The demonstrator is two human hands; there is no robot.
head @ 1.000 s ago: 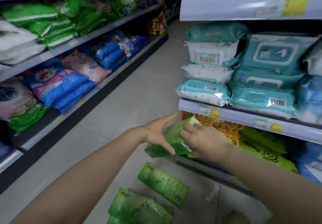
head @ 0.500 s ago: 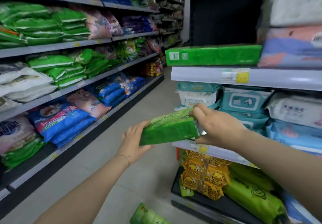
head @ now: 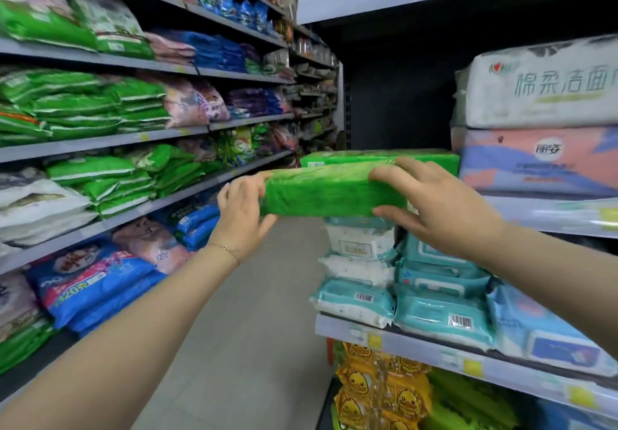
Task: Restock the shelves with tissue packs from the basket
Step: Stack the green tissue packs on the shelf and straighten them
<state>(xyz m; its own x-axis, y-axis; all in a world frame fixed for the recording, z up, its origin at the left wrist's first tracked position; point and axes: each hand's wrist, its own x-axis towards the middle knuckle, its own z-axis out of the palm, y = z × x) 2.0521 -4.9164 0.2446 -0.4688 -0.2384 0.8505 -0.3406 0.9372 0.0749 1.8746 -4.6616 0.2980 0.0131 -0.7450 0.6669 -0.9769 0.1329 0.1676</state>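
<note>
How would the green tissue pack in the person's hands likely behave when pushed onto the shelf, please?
Probably firm and light: the green tissue pack spans level between left hand and right hand gripping its ends. Its shiny wrap may slide over the shelved pack.

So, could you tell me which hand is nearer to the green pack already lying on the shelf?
Right. The right hand grips the held pack at its right end, just below the shelved pack; the left hand holds the left end, out over the aisle.
</note>
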